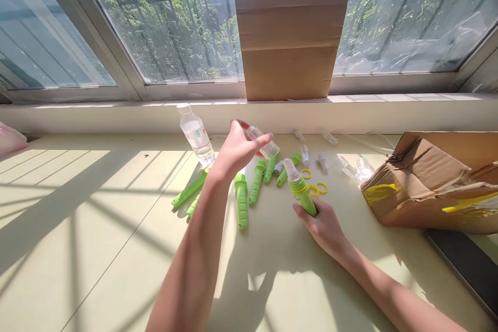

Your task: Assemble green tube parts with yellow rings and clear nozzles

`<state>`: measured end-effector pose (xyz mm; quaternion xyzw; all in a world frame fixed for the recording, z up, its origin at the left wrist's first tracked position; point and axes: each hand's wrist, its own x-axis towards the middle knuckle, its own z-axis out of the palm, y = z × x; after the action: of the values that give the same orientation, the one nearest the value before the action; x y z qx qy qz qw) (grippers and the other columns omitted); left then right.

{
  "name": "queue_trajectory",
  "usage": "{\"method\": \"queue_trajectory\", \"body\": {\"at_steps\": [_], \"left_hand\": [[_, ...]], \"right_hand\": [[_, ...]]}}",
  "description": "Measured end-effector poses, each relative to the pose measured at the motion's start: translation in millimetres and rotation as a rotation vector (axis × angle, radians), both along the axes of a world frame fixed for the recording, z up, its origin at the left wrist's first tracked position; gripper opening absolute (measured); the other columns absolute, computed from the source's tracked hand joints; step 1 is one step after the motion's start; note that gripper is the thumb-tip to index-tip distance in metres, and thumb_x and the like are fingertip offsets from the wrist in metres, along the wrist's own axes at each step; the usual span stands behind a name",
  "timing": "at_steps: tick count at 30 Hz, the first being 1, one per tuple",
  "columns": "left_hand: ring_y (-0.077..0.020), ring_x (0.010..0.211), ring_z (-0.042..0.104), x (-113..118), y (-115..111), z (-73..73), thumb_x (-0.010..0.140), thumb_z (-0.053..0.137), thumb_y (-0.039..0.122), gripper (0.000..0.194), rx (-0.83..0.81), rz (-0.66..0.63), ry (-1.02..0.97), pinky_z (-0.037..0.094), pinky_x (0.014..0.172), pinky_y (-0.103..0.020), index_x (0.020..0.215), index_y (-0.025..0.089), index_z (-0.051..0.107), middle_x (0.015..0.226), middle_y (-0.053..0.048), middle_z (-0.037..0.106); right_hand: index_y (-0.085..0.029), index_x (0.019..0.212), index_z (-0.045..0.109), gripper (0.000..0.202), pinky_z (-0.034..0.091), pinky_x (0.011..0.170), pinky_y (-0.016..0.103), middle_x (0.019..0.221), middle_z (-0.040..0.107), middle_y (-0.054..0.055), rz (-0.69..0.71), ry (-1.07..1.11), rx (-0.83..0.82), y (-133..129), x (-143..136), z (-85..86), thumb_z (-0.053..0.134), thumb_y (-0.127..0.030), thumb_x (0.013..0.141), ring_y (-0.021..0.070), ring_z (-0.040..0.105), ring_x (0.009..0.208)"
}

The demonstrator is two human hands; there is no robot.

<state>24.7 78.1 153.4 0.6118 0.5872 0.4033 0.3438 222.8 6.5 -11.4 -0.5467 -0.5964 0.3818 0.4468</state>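
My left hand [241, 149] is closed around a clear ribbed plastic cover [263, 143], holding it tilted above the table. In my right hand [322, 224] is a green handle [306, 201] with a threaded collar, a yellow ring [298, 187] around it and a translucent tip [290, 168]. The cover and the handle are apart. Several more green handles lie between and beside my arms, one of them a ridged green handle [241, 202]. Three loose yellow rings [322, 188] rest beyond my right hand. Clear plastic pieces [347, 167] are scattered behind them.
A water bottle [197, 137] stands leaning in view left of my left hand. At right sits an open cardboard box [412, 181] with yellow tape, and a dark flat slab [465, 264] lies in front of it. Windows and a cardboard sheet [290, 31] rise behind the table.
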Motion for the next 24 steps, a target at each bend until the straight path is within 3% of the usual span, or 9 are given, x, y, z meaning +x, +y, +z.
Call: {"method": "queue_trajectory", "body": {"at_steps": [5,10,14,17,20,24], "left_hand": [[-0.0187,0.07,0.068,9,-11,4.6,0.076,0.077,0.047,0.058,-0.036,-0.156,0.072,0.05,0.062,-0.028,0.115,0.022,0.042,0.082,0.001,0.067],[-0.0186,0.071,0.067,15,-17,-1.3,0.073,0.077,0.05,0.04,-0.155,-0.489,0.301,0.046,0.058,-0.025,0.099,0.024,0.06,0.076,0.002,0.069],[-0.0174,0.064,0.061,23,-18,-5.9,0.086,0.056,0.06,0.038,-0.113,-0.418,0.377,0.04,0.053,-0.025,0.082,0.023,0.062,0.07,0.001,0.065],[-0.0159,0.06,0.055,24,-18,-6.9,0.092,0.048,0.053,0.037,-0.077,-0.341,0.419,0.036,0.052,-0.026,0.074,0.023,0.06,0.067,0.0,0.061],[-0.0156,0.059,0.054,21,-15,-9.5,0.089,0.053,0.047,0.026,-0.078,-0.331,0.374,0.036,0.051,-0.025,0.09,0.024,0.067,0.07,0.001,0.061],[-0.0159,0.057,0.055,14,-10,-14.7,0.083,0.062,0.048,0.041,-0.114,-0.357,0.289,0.039,0.051,-0.025,0.118,0.025,0.062,0.07,0.003,0.063]], "right_hand": [[-0.024,0.065,0.029,0.045,0.019,0.052,0.027,0.06,0.029,-0.006,0.013,-0.025,0.025,-1,0,-0.3,0.063,-0.045,0.085,0.0112,0.025,0.058],[-0.024,0.068,0.037,0.04,0.024,0.052,0.026,0.061,0.033,-0.006,0.01,0.0,0.037,-2,0,-0.9,0.066,-0.046,0.085,0.0117,0.029,0.057],[-0.023,0.085,0.05,0.031,0.03,0.053,0.026,0.067,0.046,-0.006,-0.021,0.078,0.05,-3,0,-3.5,0.071,-0.046,0.083,0.0126,0.038,0.057],[-0.024,0.094,0.052,0.033,0.034,0.053,0.026,0.076,0.054,-0.004,-0.047,0.131,0.051,-4,-1,-5.2,0.074,-0.045,0.082,0.0126,0.044,0.058],[-0.024,0.088,0.052,0.032,0.032,0.051,0.026,0.074,0.052,-0.004,-0.065,0.134,0.071,-5,-2,-5.9,0.074,-0.045,0.082,0.0118,0.042,0.057],[-0.023,0.083,0.056,0.027,0.03,0.052,0.027,0.065,0.046,-0.005,-0.071,0.093,0.094,-7,-2,-3.1,0.071,-0.045,0.084,0.0125,0.037,0.056]]}}
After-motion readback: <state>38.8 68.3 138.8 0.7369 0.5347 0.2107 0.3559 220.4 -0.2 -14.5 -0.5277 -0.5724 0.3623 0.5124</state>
